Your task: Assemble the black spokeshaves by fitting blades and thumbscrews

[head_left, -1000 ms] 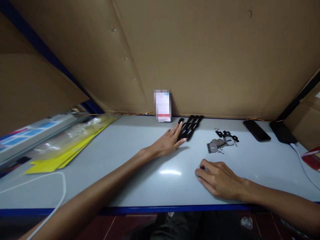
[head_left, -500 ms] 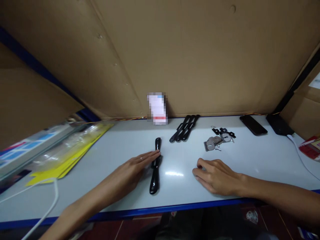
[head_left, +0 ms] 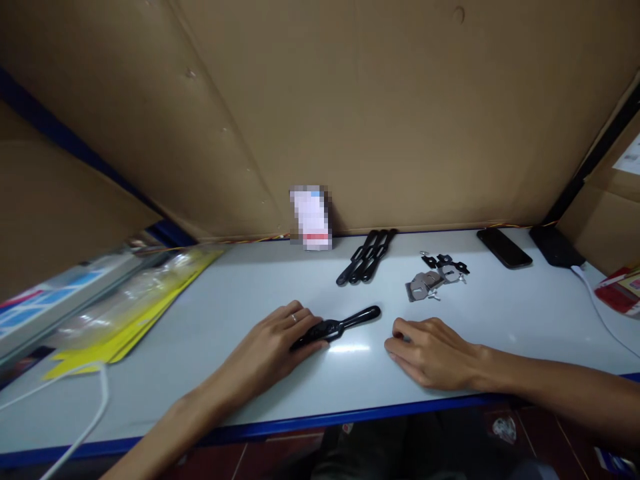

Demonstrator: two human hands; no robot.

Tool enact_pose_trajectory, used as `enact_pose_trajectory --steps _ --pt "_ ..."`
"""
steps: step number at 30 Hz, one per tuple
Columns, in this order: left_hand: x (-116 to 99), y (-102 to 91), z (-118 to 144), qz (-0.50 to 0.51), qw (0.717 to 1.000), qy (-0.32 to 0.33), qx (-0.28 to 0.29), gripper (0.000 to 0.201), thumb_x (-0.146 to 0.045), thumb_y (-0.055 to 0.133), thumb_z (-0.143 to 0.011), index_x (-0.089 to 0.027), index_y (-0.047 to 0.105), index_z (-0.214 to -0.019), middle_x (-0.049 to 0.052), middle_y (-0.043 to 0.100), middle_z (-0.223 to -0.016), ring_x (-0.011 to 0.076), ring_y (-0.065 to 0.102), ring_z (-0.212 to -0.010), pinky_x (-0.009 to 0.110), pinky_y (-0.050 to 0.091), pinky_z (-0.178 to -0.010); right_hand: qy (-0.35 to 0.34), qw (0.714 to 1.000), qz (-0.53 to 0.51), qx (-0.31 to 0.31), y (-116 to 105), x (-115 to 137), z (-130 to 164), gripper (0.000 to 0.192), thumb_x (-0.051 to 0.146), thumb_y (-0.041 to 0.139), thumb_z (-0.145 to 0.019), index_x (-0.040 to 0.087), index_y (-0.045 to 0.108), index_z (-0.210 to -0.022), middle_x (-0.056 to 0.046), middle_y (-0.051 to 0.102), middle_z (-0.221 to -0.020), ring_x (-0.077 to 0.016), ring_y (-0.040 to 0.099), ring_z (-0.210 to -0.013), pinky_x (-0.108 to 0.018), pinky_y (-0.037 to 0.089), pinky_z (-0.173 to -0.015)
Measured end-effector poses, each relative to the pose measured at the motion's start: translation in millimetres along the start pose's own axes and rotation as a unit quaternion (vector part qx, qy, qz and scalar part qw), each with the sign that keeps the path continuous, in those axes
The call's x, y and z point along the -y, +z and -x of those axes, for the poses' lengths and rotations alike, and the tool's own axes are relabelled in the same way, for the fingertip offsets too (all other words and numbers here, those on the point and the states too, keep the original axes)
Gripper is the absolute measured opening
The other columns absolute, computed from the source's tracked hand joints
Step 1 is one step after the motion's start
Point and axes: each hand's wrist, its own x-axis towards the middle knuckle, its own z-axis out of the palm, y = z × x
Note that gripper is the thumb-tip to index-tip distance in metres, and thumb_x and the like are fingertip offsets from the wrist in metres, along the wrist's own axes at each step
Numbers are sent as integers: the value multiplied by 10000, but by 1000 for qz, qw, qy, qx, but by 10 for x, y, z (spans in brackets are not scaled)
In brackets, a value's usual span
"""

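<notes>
My left hand (head_left: 285, 340) is closed round the near-left end of a glossy black handle (head_left: 333, 329). The handle has a wider middle and a rounded slim end that points right and slightly away from me, low over the white tabletop (head_left: 240, 280). My right hand (head_left: 425, 350) rests on the table with its fingers curled together; whatever may be in them is hidden. Beyond my hands lie several similar black handles (head_left: 367, 257), side by side. To their right is a small pile of grey metal plates (head_left: 419, 287), black clips (head_left: 444, 260) and silver screws (head_left: 434, 295).
A phone (head_left: 504, 248) and a black device (head_left: 556, 247) with a white cable (head_left: 600, 313) lie at the back right. A blurred-out upright item (head_left: 313, 217) leans on the cardboard wall (head_left: 375, 120). Yellow sheets (head_left: 125, 333) and clear plastic (head_left: 130, 293) lie left.
The black handle has turned clockwise from pointing away from me to lying nearly crosswise. My left hand, earlier stretched out over it, now grips its left end. My right hand has stayed put.
</notes>
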Motion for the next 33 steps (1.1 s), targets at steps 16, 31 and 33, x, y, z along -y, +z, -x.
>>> enact_pose_trajectory --steps 16,31,33 --pt "-463 115 -722 17 987 155 43 309 -390 487 -1054 -164 691 -1005 62 665 -843 221 588 -842 368 517 -739 236 961 -1 -140 -319 -707 -29 198 233 547 -974 182 738 -978 -53 677 -917 -163 583 -755 -301 391 -681" --pt "-460 341 -776 97 984 147 34 302 -421 550 -1019 -160 653 -1130 65 661 -961 218 615 -849 370 534 -728 227 971 -81 6 -248 -804 -60 268 261 679 -924 194 675 -1184 -95 611 -1112 -249 596 -1021 -396 471 -871" --pt "-421 317 -774 97 984 141 46 322 -441 570 -1007 -171 640 -1166 68 659 -1000 219 626 -868 372 536 -749 233 968 -96 13 -262 -806 -69 233 255 680 -916 188 665 -1139 -86 612 -1095 -238 598 -986 -386 470 -855"
